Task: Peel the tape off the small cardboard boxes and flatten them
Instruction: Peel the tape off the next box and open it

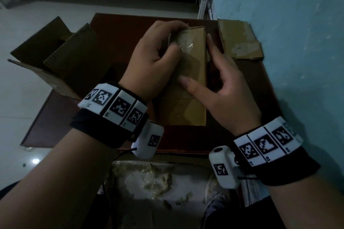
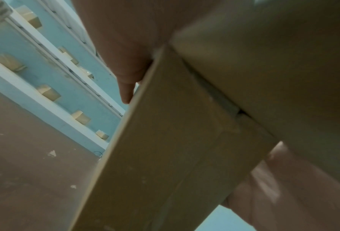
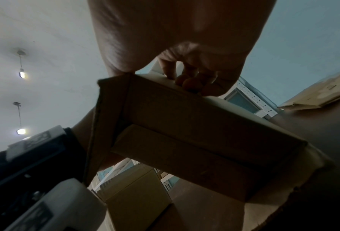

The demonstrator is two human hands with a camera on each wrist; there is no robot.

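Cardboard fills the middle of the head view: a small cardboard box (image 1: pixel 188 80), long and narrow, lies over the dark brown tabletop (image 1: pixel 119 42) between our two hands. Our left hand (image 1: pixel 156 61) curls over the far end of the box, thumb and fingertips pinching a crumpled strip of clear tape (image 1: pixel 183 42) that stands up from the top face. Our right hand (image 1: pixel 223 87) grips the box from the other side, its thumb pressed flat on the top face and its fingers wrapped down the right wall. In the right wrist view those fingers (image 3: pixel 193 81) hook over the box's upper edge, and the near end of the box shows loose flaps folded inward. In the left wrist view a fingertip (image 2: pixel 126 92) lies along the box's edge, and the box face is close and blurred.

To the left, at the tabletop's edge, a larger open carton (image 1: pixel 54 55) stands with its flaps raised. At the far right corner, against the blue wall (image 1: pixel 297 42), a flattened piece of cardboard (image 1: pixel 240 41) lies on the tabletop. Below the near edge of the tabletop we see a heap of balled-up tape scraps (image 1: pixel 149 178).
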